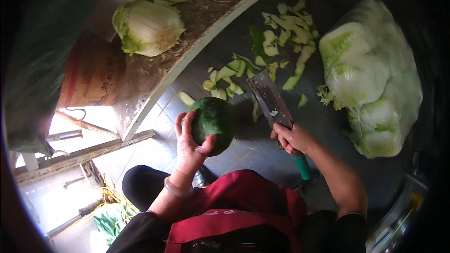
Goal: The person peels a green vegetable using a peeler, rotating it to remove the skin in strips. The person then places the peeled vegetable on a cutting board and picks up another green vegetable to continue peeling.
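My left hand (190,140) grips a round dark-green melon (216,123) from its left side, fingers spread over the rind. The melon is held above the tiled floor, in front of my red apron (239,189). In my right hand (290,138) is a cleaver with a wide steel blade (270,98), which points up and away to the left. A small pale scrap sticks to the blade. Below the fist a green handle (303,168) shows, in line with the cleaver. Blade and melon are apart. Green-and-white peelings (228,73) lie on the floor beyond both.
A clear plastic bag of pale-green cabbages (372,84) stands at right. Several cabbage heads (151,28) rest on a low wooden platform (207,38) at upper left. A brown printed carton or container (93,73) is beside it. More peelings (288,24) lie farther off.
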### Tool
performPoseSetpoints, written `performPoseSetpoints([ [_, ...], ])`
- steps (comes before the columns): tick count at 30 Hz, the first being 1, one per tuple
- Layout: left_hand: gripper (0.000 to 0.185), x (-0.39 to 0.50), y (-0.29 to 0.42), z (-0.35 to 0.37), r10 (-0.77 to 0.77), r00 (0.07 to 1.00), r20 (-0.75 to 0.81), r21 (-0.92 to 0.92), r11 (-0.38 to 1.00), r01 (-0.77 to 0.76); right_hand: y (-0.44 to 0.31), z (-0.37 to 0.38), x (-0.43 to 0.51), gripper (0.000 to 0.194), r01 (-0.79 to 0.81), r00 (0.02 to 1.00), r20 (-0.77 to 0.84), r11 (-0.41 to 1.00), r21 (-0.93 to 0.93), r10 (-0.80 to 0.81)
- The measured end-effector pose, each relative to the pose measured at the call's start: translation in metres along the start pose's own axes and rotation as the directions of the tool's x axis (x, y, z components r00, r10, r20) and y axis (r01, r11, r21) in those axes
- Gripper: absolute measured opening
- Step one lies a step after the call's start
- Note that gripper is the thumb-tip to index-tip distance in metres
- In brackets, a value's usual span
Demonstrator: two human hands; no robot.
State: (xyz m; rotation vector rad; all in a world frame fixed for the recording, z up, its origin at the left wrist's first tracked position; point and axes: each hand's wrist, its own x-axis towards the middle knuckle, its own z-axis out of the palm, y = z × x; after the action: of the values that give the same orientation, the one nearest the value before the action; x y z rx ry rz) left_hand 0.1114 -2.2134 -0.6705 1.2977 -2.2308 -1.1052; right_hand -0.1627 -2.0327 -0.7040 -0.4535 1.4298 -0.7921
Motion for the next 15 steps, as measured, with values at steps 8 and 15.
performPoseSetpoints([
  [8,0.092,0.002,-0.001,-0.004,-0.022,1.000,0.003,-0.131,0.991,0.022,0.000,0.037,0.006,0.020,-0.141,0.935,0.353,0.923,0.359,0.006],
  [15,0.095,-0.007,0.006,0.005,-0.042,0.999,0.033,-0.022,0.999,0.042,0.000,0.074,0.022,0.013,0.427,0.849,-0.113,0.796,-0.429,-0.517],
])
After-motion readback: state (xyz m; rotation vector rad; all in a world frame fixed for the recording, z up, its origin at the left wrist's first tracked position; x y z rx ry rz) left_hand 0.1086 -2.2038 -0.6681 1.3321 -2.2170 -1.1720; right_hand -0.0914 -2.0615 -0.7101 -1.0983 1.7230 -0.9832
